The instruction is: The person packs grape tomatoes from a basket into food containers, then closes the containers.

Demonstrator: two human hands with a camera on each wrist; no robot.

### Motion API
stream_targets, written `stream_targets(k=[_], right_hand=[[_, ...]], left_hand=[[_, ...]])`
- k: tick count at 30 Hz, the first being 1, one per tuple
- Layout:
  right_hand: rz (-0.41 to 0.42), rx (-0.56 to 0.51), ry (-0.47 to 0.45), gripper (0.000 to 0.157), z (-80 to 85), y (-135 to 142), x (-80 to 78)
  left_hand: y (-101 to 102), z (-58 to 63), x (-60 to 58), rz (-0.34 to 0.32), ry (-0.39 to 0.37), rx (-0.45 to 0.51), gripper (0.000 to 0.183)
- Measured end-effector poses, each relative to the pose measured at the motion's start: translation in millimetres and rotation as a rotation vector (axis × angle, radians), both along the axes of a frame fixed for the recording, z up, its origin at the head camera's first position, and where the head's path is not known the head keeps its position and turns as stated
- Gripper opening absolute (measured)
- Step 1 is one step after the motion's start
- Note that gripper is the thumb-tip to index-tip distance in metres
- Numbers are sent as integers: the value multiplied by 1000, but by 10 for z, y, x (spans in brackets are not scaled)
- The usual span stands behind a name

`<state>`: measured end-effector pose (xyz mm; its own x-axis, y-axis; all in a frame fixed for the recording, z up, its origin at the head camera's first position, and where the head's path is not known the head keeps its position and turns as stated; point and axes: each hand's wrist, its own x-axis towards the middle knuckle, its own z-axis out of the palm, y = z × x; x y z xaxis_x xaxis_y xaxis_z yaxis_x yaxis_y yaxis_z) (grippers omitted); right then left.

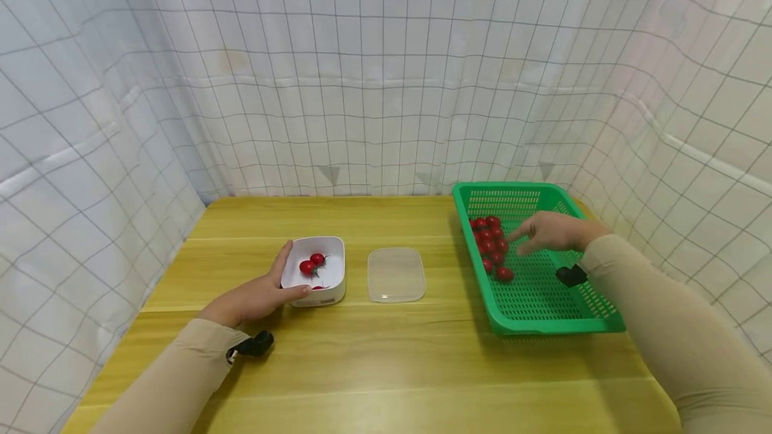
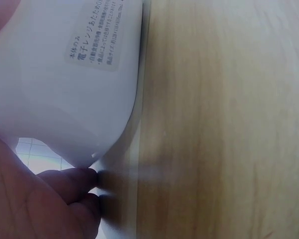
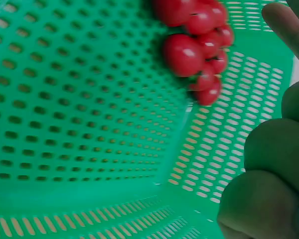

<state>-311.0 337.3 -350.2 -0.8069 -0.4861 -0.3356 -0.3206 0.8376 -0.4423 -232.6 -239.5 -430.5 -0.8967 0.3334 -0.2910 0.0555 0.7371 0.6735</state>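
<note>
My left hand [image 1: 276, 284] grips a small white container [image 1: 335, 249] at its left end, thumb along the front wall and fingers round the far side. A few red cherry tomatoes [image 1: 311, 264] lie inside it. In the left wrist view the container's labelled wall [image 2: 65, 89] fills the upper left, with my fingers [image 2: 55, 199] under it. My right hand [image 1: 532, 238] hovers inside a green basket [image 1: 543, 303], fingers relaxed and pointing left at a pile of cherry tomatoes [image 1: 490, 241], holding nothing. The right wrist view shows those tomatoes [image 3: 194, 45] on the basket's mesh floor [image 3: 79, 124], and my fingers [image 3: 274, 169] at the right.
A clear plastic lid [image 1: 395, 275] lies flat on the wooden table [image 1: 374, 360] between the container and the basket. White gridded sheeting [image 1: 374, 86] closes in the table at the back and both sides.
</note>
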Motion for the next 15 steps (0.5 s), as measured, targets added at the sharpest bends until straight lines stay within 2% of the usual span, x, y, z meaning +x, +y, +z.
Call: stream_targets(k=[6,15], right_hand=[[24,6,-70,41,-177,-16,-37],[41,-7,-109,44,-352,-20,-51]], left_hand=[[-9,-10,14,13,-16,29,120],[-10,-18,6,22,-11,40,120]])
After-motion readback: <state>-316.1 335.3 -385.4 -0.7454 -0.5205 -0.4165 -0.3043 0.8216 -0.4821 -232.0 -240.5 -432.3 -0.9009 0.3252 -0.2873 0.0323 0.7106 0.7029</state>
